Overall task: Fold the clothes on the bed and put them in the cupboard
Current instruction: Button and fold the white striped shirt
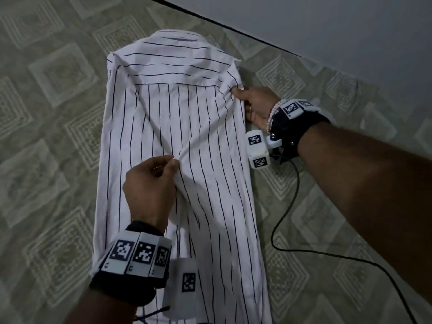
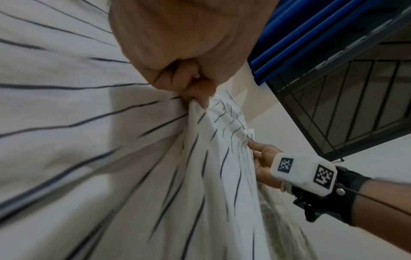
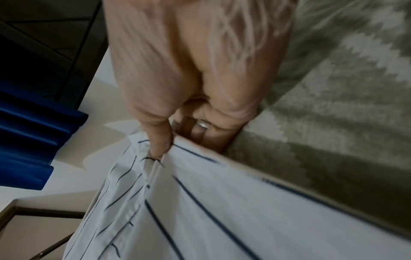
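A white shirt with dark pinstripes (image 1: 205, 141) lies back-up on the bed, sides folded in, collar at the far end. My left hand (image 1: 171, 163) pinches a small ridge of cloth at the middle of the back; the left wrist view shows the pinched fold under my left hand (image 2: 195, 98). My right hand (image 1: 236, 92) grips the shirt's right edge near the shoulder, thumb on top and fingers tucked under the cloth. In the right wrist view the thumb of my right hand (image 3: 162, 147) presses into a seam of the shirt (image 3: 200, 211).
The bedspread (image 1: 58, 113) is grey-green with pale diamond patterns and surrounds the shirt. A pale wall (image 1: 350, 26) meets the bed's far right edge. A black cable (image 1: 292, 199) trails from my right wrist across the bed. Blue curtains (image 2: 311, 35) and a barred window (image 2: 355, 105) show behind.
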